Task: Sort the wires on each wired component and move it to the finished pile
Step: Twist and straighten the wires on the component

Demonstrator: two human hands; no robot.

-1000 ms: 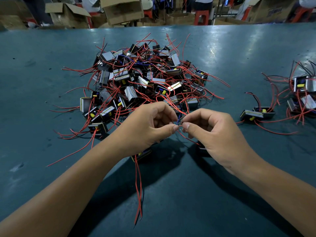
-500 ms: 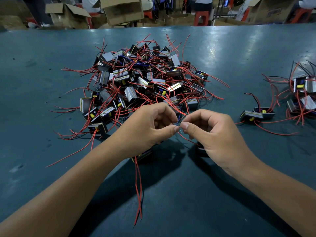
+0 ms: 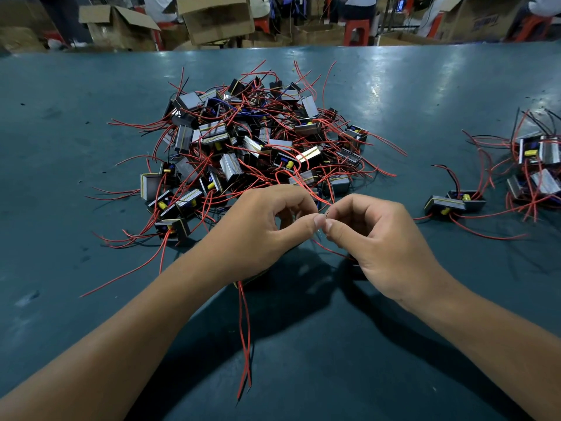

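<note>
The left hand (image 3: 261,229) and right hand (image 3: 379,238) meet thumb to thumb at the centre of the dark teal tabletop (image 3: 334,344), each pinching a thin dark wire end (image 3: 327,213) between curled fingers. Two long red wires (image 3: 245,335) hang from under the left hand toward six o'clock; the component itself is mostly hidden. At twelve o'clock lies the tangled heap of metal-and-black wired components (image 3: 252,147). At three o'clock sits the smaller sorted pile (image 3: 534,168).
</note>
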